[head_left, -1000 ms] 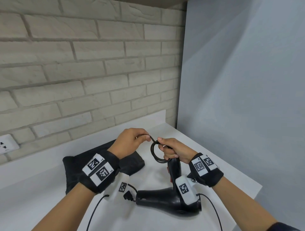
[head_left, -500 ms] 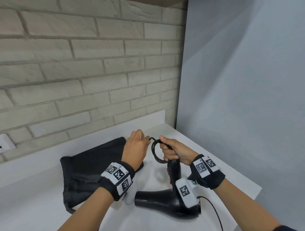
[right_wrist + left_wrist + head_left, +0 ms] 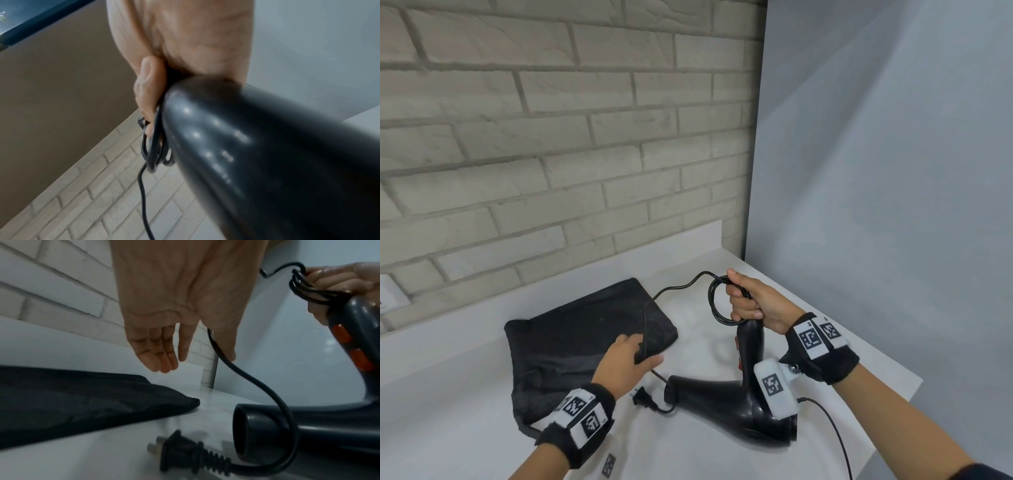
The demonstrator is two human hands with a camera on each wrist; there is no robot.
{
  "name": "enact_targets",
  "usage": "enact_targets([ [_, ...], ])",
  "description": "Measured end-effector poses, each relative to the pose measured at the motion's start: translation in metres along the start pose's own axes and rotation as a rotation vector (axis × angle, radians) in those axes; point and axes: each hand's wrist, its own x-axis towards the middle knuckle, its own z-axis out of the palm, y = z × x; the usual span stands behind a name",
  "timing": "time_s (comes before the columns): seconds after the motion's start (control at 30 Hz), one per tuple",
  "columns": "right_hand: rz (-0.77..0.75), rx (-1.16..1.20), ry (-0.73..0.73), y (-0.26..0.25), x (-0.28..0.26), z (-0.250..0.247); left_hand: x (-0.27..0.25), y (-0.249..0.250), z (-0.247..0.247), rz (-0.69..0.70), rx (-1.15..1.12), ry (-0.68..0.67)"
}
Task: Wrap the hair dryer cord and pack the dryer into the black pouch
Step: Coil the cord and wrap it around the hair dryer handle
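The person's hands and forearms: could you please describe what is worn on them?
Both forearms are bare. Each wrist carries a black fabric band, left wristband and right wristband, with white tags printed with square black-and-white codes. A white coded box hangs under the right wrist, with a thin black cable trailing from it. No gloves or rings show.

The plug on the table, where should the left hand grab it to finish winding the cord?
Probably by the plug's black body, just behind the prongs, coming down from above. It lies flat on the counter with its prongs toward the pouch, and the ribbed collar behind it bends. The left hand is open just above it.
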Motion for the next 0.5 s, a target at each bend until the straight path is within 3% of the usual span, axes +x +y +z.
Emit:
enact_targets([
  [0.23,-0.001,0.009,0.002,0.001,0.005,0.001,-0.037,-0.019,0.023,0.007,-0.076,-0.153],
  [0.37,-0.005,-0.006,-0.003,0.001,0.007,0.0,-0.051,-0.024,0.041,0.094,0.084,-0.256],
  [0.5,0.0,-0.009,-0.004,0.002,0.008,0.0,-0.055,-0.02,0.051,0.145,0.278,-0.198],
])
